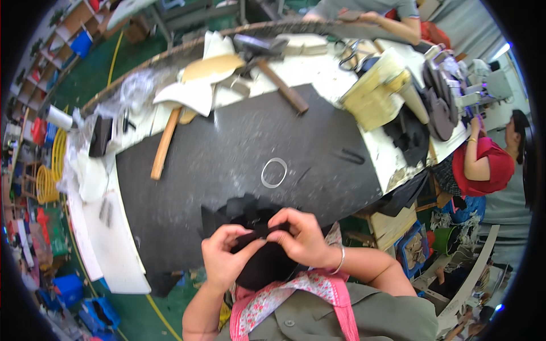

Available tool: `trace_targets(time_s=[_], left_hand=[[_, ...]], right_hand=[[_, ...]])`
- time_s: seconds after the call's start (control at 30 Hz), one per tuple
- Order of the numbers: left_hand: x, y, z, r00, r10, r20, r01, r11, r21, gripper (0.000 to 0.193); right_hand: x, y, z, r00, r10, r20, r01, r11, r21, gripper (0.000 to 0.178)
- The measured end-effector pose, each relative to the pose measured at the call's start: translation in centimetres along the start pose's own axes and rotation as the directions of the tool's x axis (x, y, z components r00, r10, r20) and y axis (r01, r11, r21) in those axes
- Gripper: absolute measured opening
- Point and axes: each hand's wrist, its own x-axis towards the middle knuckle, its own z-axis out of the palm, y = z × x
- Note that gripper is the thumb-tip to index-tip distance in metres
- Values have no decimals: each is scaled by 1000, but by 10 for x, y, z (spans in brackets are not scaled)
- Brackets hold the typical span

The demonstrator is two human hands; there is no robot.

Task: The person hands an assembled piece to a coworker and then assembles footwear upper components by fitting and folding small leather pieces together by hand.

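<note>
Close to my body, both hands pinch a small black strip of material [263, 232] between thumbs and fingers. My left hand [222, 254] grips one end, and my right hand [306, 237], with a bangle at the wrist, grips the other. Just beyond them lies a loose pile of black cut pieces [242, 209] on the dark work mat [227, 150]. Black material [264, 270] also shows below my hands, over the floral apron; its shape is partly hidden. A thin pale ring [263, 173] lies flat on the mat past the pile.
A wooden handle [165, 145] and a hammer [282, 88] rest across the mat's far side. Scissors [350, 55], a yellowish container [367, 102] and dark soles [441, 102] stand at the back right. Clear plastic [139, 88] lies at left. Other people [483, 165] work nearby.
</note>
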Motion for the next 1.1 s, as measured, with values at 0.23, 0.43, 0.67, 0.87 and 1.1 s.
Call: trace_targets(time_s=[0.23,0.43,0.67,0.87,1.1], left_hand=[[-4,-1,4,999,33,22,-30,989,-147,26],[-3,-11,0,996,62,66,-54,991,-120,29],[-1,-17,2,989,48,141,-14,973,-231,31],[-1,-25,-4,987,42,157,-1,968,-252,31],[0,-23,-4,991,23,134,10,971,-238,29]], right_hand=[[-5,-16,-3,1000,-21,16,22,995,-94,17],[-5,-24,-6,989,-141,34,145,961,-237,20],[-6,-28,-12,995,-69,76,87,961,-262,22],[-8,-22,-12,996,29,80,-10,973,-231,24],[-7,-27,-7,991,-129,18,129,945,-300,18]])
